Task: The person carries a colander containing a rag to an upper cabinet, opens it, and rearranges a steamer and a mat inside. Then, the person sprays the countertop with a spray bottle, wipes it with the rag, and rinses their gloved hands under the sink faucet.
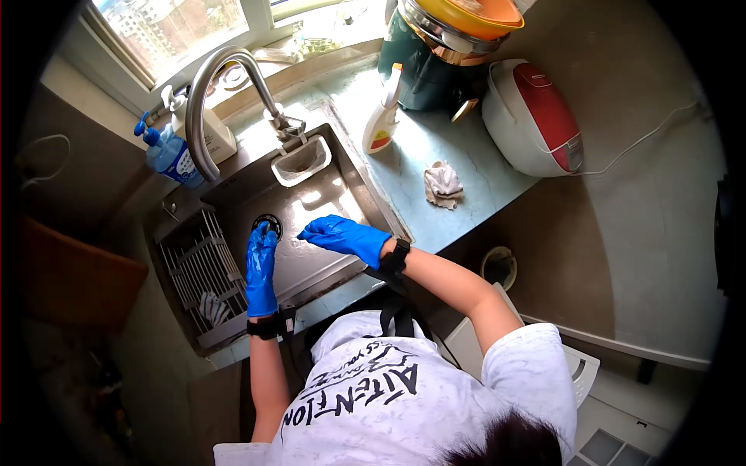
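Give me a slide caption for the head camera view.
Blue-gloved left hand and right hand over a sink, spray bottle on the counter.

Blue-gloved left grip near drain, right grip over sink — cloth on counter

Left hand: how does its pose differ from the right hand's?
The left hand points away from the body, overlapping the drain in view; the right hand points leftward, across the sink.
The left forearm runs nearly straight up the picture; the right forearm slants.
Both wear blue gloves and black wristbands.
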A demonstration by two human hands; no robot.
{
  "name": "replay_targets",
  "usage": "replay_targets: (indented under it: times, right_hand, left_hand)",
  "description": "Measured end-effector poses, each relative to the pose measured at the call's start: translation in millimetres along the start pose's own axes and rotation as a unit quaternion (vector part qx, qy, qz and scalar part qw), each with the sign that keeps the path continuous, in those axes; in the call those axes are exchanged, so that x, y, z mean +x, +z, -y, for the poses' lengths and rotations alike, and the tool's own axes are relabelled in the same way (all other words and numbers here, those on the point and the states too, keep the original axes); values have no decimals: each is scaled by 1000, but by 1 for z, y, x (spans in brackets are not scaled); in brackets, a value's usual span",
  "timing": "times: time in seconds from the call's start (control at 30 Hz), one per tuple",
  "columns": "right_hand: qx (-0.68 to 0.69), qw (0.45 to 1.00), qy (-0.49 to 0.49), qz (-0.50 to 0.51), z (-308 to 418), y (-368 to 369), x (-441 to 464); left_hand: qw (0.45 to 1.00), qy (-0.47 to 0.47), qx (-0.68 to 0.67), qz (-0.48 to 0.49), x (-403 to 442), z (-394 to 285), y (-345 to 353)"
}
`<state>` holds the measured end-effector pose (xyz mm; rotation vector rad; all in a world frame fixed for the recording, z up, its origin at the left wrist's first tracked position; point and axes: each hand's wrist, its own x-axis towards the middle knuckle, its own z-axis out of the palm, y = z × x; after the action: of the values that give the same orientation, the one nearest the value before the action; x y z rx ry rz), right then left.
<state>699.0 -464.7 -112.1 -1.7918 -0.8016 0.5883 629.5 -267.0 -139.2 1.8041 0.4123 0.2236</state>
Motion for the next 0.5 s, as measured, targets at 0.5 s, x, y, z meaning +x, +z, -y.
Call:
replay_targets:
  times: [0.5]
  right_hand:
    - [246, 968, -40, 13, -15, -5, -2]
  left_hand:
    - [995, 82, 53, 15, 0, -18, 12]
